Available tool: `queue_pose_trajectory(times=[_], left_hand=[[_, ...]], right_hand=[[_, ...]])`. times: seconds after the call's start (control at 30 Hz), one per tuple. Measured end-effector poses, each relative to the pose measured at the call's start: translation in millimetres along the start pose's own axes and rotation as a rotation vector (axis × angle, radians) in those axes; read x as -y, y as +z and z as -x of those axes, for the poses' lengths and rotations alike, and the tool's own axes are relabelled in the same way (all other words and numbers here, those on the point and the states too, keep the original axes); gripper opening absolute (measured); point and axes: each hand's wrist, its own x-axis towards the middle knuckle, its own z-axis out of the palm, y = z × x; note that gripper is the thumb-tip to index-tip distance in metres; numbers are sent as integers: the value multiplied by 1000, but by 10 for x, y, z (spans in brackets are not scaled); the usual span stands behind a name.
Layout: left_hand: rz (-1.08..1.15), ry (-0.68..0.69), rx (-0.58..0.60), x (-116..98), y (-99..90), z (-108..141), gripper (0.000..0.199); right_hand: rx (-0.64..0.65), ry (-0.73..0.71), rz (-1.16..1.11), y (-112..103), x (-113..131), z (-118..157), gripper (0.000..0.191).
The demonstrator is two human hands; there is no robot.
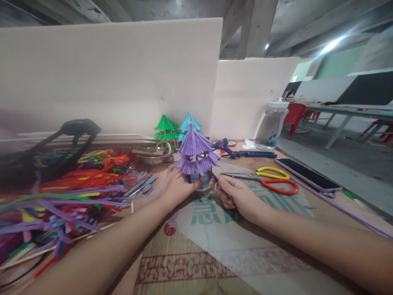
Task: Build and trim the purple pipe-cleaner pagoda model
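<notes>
A purple two-tiered pagoda model [196, 149], its roofs made of fuzzy pipe cleaners, stands upright in front of me. My left hand [181, 189] is closed around its base from the left, the thumb across the front. Close to the base on the right, my right hand [236, 192] pinches a thin dark stick-like piece [214, 177] between thumb and fingers. That piece's tip reaches the pagoda's lower right post; its exact kind is too small to tell. Behind stand a green pagoda model [166, 128] and a light blue one [188, 121].
Scissors [270, 176] with yellow and red handles and a phone [308, 175] lie right. Further back are a blue glue gun [225, 146], a water bottle [272, 125] and a metal bowl [152, 153]. Loose pipe cleaners [89, 184] heap up left, beside pens [143, 186].
</notes>
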Motion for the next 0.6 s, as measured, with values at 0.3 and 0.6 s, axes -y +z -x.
queue_pose_trajectory(times=[0.3,0.6], left_hand=[[79,23,-58,7,17,5,39],[133,-14,-26,-22,-15,2,36]], right_hand=[[24,4,-37,-14,-6,-7,37],[51,15,-79,-29,-19,-15,37]])
